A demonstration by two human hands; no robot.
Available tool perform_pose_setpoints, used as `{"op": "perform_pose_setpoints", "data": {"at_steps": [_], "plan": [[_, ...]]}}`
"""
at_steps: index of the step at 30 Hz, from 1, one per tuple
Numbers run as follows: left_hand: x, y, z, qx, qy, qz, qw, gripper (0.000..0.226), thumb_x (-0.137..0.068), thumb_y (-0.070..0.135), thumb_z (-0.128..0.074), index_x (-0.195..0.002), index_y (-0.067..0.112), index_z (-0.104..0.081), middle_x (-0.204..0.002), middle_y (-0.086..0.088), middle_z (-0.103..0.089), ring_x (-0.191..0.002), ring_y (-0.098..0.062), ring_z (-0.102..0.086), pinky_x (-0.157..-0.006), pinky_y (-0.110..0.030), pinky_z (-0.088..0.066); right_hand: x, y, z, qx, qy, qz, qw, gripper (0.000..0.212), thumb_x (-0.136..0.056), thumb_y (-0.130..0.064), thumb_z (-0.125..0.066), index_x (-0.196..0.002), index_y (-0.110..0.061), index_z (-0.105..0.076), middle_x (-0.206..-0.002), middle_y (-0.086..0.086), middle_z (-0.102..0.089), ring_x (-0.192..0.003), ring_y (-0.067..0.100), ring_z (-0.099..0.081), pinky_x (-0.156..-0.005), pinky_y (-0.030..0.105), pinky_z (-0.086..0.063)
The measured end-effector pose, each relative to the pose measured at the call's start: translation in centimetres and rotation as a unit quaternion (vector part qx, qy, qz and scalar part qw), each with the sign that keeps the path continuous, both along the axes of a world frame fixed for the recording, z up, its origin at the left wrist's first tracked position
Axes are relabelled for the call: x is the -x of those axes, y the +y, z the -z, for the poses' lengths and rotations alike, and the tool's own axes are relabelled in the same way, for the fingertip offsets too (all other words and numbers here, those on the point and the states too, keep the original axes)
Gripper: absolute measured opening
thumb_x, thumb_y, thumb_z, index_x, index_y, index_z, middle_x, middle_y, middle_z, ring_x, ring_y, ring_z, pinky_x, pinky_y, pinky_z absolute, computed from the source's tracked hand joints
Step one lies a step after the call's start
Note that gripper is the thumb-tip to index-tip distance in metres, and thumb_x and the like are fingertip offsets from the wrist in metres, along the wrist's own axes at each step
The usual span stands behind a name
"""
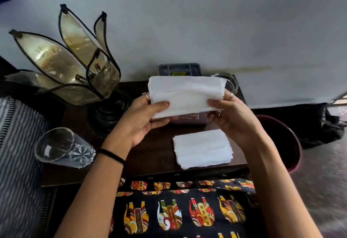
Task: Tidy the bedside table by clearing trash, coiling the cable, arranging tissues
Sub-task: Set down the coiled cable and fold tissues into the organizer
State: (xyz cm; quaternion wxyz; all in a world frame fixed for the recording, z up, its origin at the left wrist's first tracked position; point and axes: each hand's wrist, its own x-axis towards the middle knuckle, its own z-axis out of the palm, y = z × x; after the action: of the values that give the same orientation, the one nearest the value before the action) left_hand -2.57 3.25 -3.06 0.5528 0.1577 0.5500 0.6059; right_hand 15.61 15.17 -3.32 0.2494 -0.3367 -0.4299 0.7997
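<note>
1. Nearest the camera: dark printed garment (180, 211) with red, yellow and white motifs, at the table's front edge.
2. Dark wooden table (154, 155). Front right: stack of folded white tissues (202, 148), lying flat, apart from both hands.
3. Front left of table: clear drinking glass (62, 147), seen from above. Striped fabric (16, 144) beside it at far left.
4. Left hand (142, 123): thumb on top and curled fingers beneath pinch the left end of a folded tissue (185, 93). Black band on wrist, ring on one finger.
5. Right hand (231, 117): thumb and fingers pinch the right end of the same tissue. Tissue held level above the table, stretched between both hands.
6. Under the held tissue: purple box (189, 118) with partial lettering, mostly hidden.
7. Right of table: dark red bin (285, 140) on the floor.
8. Back left: petal-shaped lamp (75, 65) on black base.
9. Back edge: grey tray (179, 69) and glass ashtray (231, 84), against the pale wall (206, 22).
</note>
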Motion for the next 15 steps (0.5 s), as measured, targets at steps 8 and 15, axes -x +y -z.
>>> {"op": "perform_pose_setpoints", "data": {"at_steps": [8, 15], "plan": [[0.3, 0.8, -0.3, -0.027, -0.065, -0.006, 0.997, 0.021, -0.092, 0.003, -0.047, -0.108, 0.000, -0.060, -0.094, -0.018, -0.074, -0.081, -0.028, -0.073, -0.054, -0.017, -0.055, 1.4, 0.9, 0.3, 0.009, 0.011, 0.035, 0.999, 0.049, -0.086, 0.015, -0.037, -0.057, -0.014, -0.063, -0.066, 0.000, -0.064, -0.057, 0.011, -0.060, -0.053, 0.014, -0.049], [0.6, 0.3, -0.2, 0.040, -0.071, -0.041, 0.996, 0.055, -0.089, 0.050, -0.051, -0.099, -0.002, -0.070, -0.099, -0.018, -0.073, -0.087, -0.024, -0.072, -0.057, -0.021, -0.057, 3.2, 0.1, -0.3, 0.054, 0.000, 0.097, 0.994, 0.027, -0.091, -0.005, -0.037, -0.076, 0.002, -0.059, -0.071, 0.009, -0.064, -0.067, 0.017, -0.061, -0.052, 0.020, -0.054]]}}
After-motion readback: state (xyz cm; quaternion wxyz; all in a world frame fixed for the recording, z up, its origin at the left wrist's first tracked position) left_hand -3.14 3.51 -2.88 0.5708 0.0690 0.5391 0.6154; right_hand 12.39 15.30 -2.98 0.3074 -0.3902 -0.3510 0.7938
